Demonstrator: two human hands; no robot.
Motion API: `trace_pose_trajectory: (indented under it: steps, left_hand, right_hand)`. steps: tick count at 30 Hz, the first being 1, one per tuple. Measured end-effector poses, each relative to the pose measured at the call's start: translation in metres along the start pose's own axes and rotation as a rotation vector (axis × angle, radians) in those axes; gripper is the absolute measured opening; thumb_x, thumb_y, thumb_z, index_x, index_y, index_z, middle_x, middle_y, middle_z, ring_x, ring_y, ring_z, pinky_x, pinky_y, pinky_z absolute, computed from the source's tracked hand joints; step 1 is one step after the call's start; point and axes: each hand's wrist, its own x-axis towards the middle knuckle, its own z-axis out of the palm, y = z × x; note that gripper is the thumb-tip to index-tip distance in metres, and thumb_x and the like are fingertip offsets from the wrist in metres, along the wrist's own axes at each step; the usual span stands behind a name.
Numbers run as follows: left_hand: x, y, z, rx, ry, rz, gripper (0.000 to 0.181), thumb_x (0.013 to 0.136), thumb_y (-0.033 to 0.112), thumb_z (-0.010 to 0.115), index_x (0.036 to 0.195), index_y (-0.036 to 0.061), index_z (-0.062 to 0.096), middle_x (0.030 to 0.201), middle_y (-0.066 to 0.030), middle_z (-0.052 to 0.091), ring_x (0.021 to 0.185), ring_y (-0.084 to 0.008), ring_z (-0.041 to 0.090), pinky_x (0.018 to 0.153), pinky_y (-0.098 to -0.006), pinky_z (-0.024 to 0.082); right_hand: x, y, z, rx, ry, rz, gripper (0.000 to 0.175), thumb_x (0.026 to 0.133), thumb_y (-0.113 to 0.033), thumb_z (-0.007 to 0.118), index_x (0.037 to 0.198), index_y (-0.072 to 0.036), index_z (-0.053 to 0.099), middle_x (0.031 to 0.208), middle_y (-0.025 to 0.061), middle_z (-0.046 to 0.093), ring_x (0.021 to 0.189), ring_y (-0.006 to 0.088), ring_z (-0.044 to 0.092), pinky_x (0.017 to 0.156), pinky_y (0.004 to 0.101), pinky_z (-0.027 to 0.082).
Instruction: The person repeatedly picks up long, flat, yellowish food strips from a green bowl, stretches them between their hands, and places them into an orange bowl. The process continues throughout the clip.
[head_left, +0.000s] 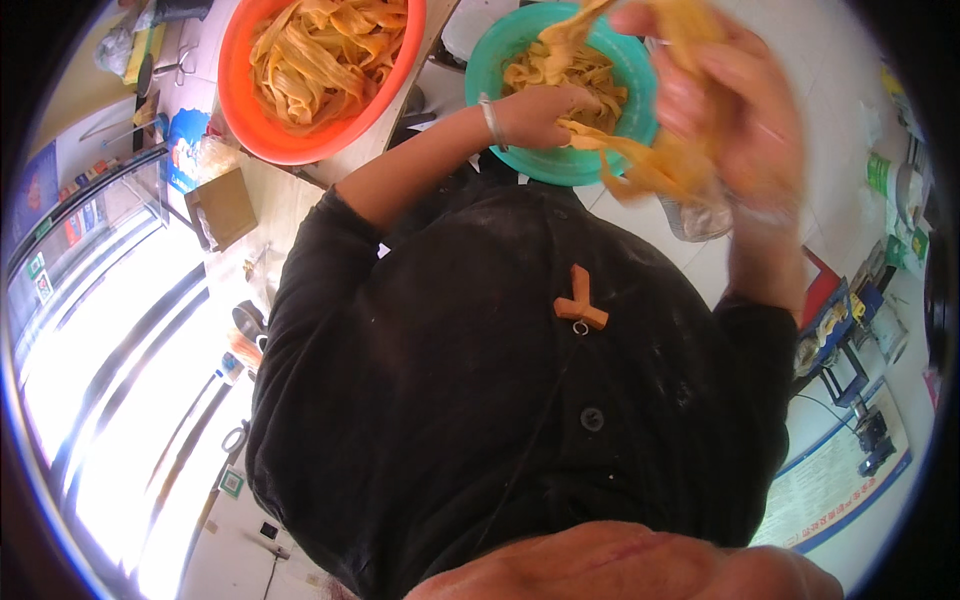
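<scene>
Yellowish food strips, possibly tofu skin, fill much of an orange plastic basin (352, 141) at the upper left. More strips (525, 71) lie in a green plastic basin (487, 45) at the top middle. My left hand (544, 116), with a bangle at its wrist, is over the green basin and closed on the end of a strip. To its right my right hand (742, 105), blurred, is raised beside the basin with a long yellow strip (686, 30) draped through its fingers. Another length of strip (652, 161) hangs between the two hands.
The orange basin stands on a pale tabletop (360, 161), where a brown cardboard piece (225, 208) lies farther left. A metal pan (247, 319) is near the left side. At the right are a shelf with clutter (825, 330) and a green-and-white container (889, 180). Pale floor tiles show beyond the green basin.
</scene>
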Motion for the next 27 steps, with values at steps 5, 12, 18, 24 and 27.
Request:
trace_pose_trajectory:
  steps: [5, 12, 18, 24, 27]
  left_hand:
    - [0.000, 0.008, 0.014, -0.703, -0.218, -0.291, 0.032, 0.082, 0.016, 0.061, 0.110, 0.0004, 0.056, 0.105, -0.0099, 0.063, 0.097, -0.0171, 0.061, 0.086, -0.0303, 0.048]
    - [-0.005, -0.006, 0.028, -0.907, 0.176, -0.719, 0.031, 0.086, 0.018, 0.060, 0.110, -0.0019, 0.057, 0.096, -0.0106, 0.064, 0.086, -0.0197, 0.065, 0.065, -0.0322, 0.058]
    - [-0.006, -0.030, 0.044, -0.989, 0.438, -0.838, 0.027, 0.086, 0.018, 0.060, 0.105, -0.0017, 0.061, 0.094, -0.0085, 0.065, 0.078, -0.0197, 0.066, 0.060, -0.0326, 0.059]
    - [-0.003, -0.038, 0.047, -0.118, 0.289, -0.577, 0.023, 0.086, 0.023, 0.059, 0.088, 0.0014, 0.068, 0.091, -0.0031, 0.067, 0.073, -0.0196, 0.064, 0.065, -0.0328, 0.052]
    - [-0.004, -0.040, 0.052, -0.651, 0.490, -0.687, 0.024, 0.084, 0.025, 0.059, 0.086, 0.0022, 0.067, 0.092, -0.0067, 0.068, 0.080, -0.0236, 0.063, 0.071, -0.0364, 0.051]
  right_hand:
    - [0.062, 0.104, -0.087, 0.330, 0.014, -0.029, 0.044, 0.095, -0.026, 0.042, 0.120, 0.009, 0.050, 0.096, 0.0109, 0.060, 0.085, 0.0145, 0.057, 0.077, 0.0262, 0.047]
    - [0.044, 0.192, -0.097, 0.426, 0.239, 0.245, 0.031, 0.092, -0.020, 0.054, 0.112, 0.004, 0.057, 0.101, 0.0121, 0.062, 0.094, 0.0195, 0.061, 0.079, 0.0339, 0.052]
    - [0.020, 0.202, -0.073, 0.044, 0.296, 0.198, 0.030, 0.092, -0.026, 0.056, 0.107, -0.001, 0.061, 0.100, 0.0061, 0.063, 0.093, 0.0161, 0.061, 0.079, 0.0301, 0.050]
    - [0.032, 0.221, -0.076, 0.062, 0.497, 0.132, 0.022, 0.094, -0.017, 0.055, 0.108, -0.001, 0.059, 0.094, 0.0038, 0.062, 0.090, 0.0129, 0.060, 0.079, 0.0236, 0.048]
    - [0.032, 0.227, -0.084, -0.716, 0.414, -0.320, 0.022, 0.093, -0.017, 0.055, 0.106, 0.000, 0.059, 0.093, 0.0062, 0.062, 0.092, 0.0177, 0.060, 0.086, 0.0281, 0.047]
